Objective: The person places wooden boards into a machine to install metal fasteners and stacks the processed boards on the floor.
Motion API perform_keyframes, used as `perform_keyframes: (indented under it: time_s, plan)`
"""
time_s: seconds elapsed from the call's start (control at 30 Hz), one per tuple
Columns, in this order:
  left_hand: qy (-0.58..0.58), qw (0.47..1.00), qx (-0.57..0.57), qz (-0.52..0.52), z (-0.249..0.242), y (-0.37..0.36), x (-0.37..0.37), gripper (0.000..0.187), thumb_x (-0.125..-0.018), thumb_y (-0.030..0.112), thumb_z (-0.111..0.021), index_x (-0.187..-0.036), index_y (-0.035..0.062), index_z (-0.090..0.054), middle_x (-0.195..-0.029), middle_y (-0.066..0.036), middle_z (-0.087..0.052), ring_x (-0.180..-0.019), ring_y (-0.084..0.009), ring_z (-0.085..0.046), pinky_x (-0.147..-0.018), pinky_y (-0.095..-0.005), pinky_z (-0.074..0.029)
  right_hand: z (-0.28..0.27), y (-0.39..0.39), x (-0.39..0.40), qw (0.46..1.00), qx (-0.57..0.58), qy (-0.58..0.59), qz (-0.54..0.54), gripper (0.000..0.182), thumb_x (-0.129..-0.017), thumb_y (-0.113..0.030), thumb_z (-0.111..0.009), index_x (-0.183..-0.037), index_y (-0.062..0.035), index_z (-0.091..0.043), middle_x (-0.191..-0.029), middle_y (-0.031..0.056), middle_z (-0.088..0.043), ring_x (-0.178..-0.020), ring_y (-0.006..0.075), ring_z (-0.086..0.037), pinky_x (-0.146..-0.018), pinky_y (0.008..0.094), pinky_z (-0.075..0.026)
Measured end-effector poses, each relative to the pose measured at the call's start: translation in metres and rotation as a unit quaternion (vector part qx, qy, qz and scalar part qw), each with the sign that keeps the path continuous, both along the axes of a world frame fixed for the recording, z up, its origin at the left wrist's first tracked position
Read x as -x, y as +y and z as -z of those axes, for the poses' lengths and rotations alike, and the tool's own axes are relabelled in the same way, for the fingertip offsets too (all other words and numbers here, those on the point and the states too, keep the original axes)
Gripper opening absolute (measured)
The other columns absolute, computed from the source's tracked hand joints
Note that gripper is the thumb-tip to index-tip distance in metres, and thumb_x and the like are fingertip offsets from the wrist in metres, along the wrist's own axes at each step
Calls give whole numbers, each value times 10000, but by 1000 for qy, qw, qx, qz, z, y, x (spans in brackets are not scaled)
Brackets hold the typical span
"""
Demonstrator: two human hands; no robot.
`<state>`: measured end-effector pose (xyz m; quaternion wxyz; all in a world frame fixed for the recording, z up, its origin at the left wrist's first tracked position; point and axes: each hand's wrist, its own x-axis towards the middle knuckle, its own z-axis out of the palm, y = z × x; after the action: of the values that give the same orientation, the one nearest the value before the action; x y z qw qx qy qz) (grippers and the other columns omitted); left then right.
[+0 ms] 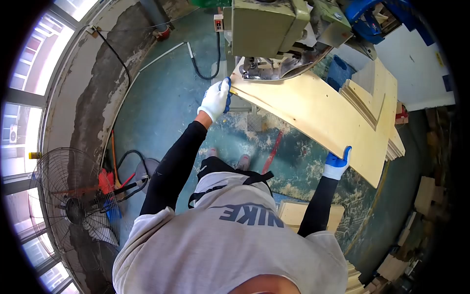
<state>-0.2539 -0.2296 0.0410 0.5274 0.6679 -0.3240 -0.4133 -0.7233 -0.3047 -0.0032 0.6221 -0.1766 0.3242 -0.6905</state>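
A long, pale plywood panel (313, 110) lies slantwise in front of me, its far left part under the head of a green machine (267, 32). My left hand (216, 99), in a white glove with blue coating, is closed at the panel's left end, close to the machine's metal guard (262, 73). At the near right edge, my right hand (338, 163) grips the panel with its blue thumb on top and the other fingers hidden beneath. What the machine's tool touches is hidden by the guard.
Stacked plywood pieces (362, 105) rest beyond the panel on the right. A large wire fan (73, 210) stands at left beside a red-and-blue item (106, 181). A switch box (218, 22) hangs by the machine. More boards (289, 213) lie by my right side; wood offcuts (425, 193) line the far right.
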Motion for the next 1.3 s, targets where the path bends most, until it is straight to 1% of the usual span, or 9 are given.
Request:
perform_keyframes:
  time_s: [0.1, 0.17, 0.2, 0.23, 0.27, 0.3, 0.43, 0.5, 1.3]
  plan:
    - [-61, 997, 22, 43, 16, 36, -10, 392, -1043, 330, -458, -934, -21, -596, -689, -28, -580, -581, -150, -519, -568, -330, -443, 2, 14, 6, 1000, -9, 23, -10, 459, -1023, -282, -549, -1355, 31, -492, -1352, 170, -578, -1239, 282, -561, -1082, 446, -438]
    - [44, 988, -39, 145, -2, 93, -28, 329, -1040, 279, -488, -996, -24, -611, -763, -21, -620, -717, -122, -566, -660, -284, -480, 0, 49, -5, 998, -20, 61, -21, 479, -1019, -332, -544, -1371, -10, -501, -1364, 147, -576, -1245, 286, -562, -1060, 459, -454]
    - [196, 966, -69, 152, -11, 122, -38, 293, -1033, 249, -499, -1059, -21, -609, -835, -21, -627, -831, -119, -607, -706, -273, -511, 1, 67, -14, 998, -35, 47, -31, 493, -1017, -343, -544, -1382, -17, -493, -1370, 145, -572, -1250, 289, -559, -1055, 466, -459]
    - [136, 979, -21, 148, 23, 151, -58, 388, -1050, 277, -452, -1281, -30, -506, -1093, -133, -636, -949, -179, -671, -782, -325, -586, 4, 88, -22, 997, -51, 34, -40, 507, -1014, -355, -544, -1394, -24, -486, -1376, 144, -568, -1255, 291, -556, -1049, 474, -464]
    - [297, 951, -17, 80, 2, 169, -68, 411, -993, 154, -507, -1362, -19, -459, -1274, -121, -564, -1166, -168, -569, -938, -309, -502, 12, 110, -35, 996, -66, 15, -59, 529, -1026, -335, -523, -1448, -31, -424, -1444, 144, -507, -1313, 317, -501, -1098, 512, -411]
    - [275, 958, 15, 76, 10, 183, -91, 486, -979, 121, -510, -1428, -15, -382, -1364, -124, -509, -1201, -173, -541, -1009, -291, -447, 2, 131, -68, 996, -74, -2, -59, 528, -1030, -337, -515, -1451, -33, -421, -1444, 145, -505, -1310, 320, -504, -1093, 513, -416]
    - [79, 995, 32, -48, -6, 190, -145, 452, -1014, 179, -535, -1385, -67, -456, -1261, -94, -598, -1146, -142, -549, -1008, -279, -415, 14, 172, -161, 981, -63, 180, -30, 484, -1049, -365, -470, -1384, -16, -480, -1348, 129, -568, -1231, 259, -565, -1038, 415, -474]
    - [-1, 999, 45, -30, -5, 185, -174, 415, -1027, 181, -517, -1348, -81, -499, -1240, -93, -612, -1133, -138, -557, -1008, -275, -414, 2, 168, -187, 994, -78, 36, -70, 475, -1049, -379, -472, -1343, -7, -511, -1313, 117, -590, -1186, 238, -592, -990, 374, -498]
    - [-92, 994, 35, 45, 15, 62, -264, 436, -1050, 182, -490, -1398, -79, -458, -1301, -118, -602, -1172, -160, -553, -1034, -270, -404, -2, 115, -252, 996, -83, -8, 15, 372, -1032, -280, -529, -1322, -47, -538, -1272, 75, -624, -1181, 231, -605, -981, 370, -520]
